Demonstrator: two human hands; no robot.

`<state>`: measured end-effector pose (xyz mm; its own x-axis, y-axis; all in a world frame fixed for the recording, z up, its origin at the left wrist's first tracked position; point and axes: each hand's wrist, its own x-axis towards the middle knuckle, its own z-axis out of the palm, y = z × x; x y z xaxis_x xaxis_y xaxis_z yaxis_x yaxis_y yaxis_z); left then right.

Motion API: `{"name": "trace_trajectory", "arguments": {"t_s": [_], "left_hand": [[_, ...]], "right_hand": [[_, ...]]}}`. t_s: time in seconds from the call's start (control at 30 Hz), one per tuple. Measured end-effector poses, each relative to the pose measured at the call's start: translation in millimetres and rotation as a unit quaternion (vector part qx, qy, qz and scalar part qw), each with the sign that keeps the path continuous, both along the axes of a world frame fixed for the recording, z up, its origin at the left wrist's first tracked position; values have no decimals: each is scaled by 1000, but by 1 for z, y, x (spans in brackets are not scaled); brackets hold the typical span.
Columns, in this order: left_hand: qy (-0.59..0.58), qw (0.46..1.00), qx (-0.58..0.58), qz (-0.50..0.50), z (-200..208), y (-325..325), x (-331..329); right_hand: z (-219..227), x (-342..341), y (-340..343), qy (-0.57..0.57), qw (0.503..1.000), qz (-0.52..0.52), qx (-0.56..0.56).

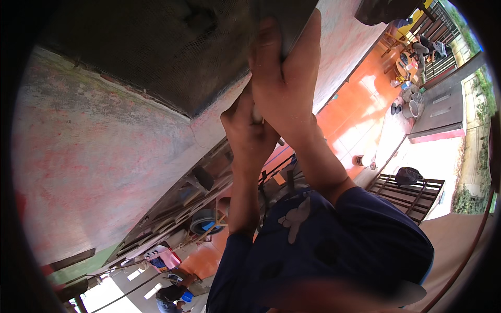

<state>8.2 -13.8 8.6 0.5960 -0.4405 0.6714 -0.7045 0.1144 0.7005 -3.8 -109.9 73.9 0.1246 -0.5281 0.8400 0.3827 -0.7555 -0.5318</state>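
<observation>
My right hand [289,88] is raised, its thumb and fingers closed around a smooth dark flat piece [294,26] that runs out of the top of the view. I cannot tell whether this piece is part of the dark, mesh-textured panel [172,57] behind it. Just below and to the left, my left hand [250,128] is closed in a fist against the right palm. A small pale bit [257,115] shows between the hands; its kind is hidden. The panel's lower corner reaches down to the left of my hands, in front of the wall.
A worn, pinkish-grey wall [104,156] fills the left side. Below are orange floor tiles [355,109], a tyre-like dark ring [206,221] and a slatted wooden rack [407,198]. One person [172,297] is at lower left, another [425,47] at far upper right.
</observation>
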Motion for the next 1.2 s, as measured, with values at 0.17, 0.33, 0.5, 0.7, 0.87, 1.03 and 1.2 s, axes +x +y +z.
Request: {"name": "trace_trajectory", "arguments": {"t_s": [0.17,0.33,0.5,0.7,0.87,1.03,1.2], "left_hand": [[-9,999,33,41,-2,-1,-23],[22,999,31,37,-23,7,-29],[28,998,39,30,-44,6,-32],[34,996,58,52,-50,2,-36],[13,995,61,75,-44,1,-33],[-7,991,94,96,-37,-1,-29],[-6,990,97,100,-31,2,-15]], "right_hand": [[-11,-23,8,-4,981,125,147],[-33,-24,13,46,987,84,126],[-50,-28,11,42,971,125,198],[-58,-28,8,43,967,142,208],[-54,-23,10,2,950,195,245],[-51,-21,8,48,962,163,214],[-49,-11,6,66,974,134,168]]}}
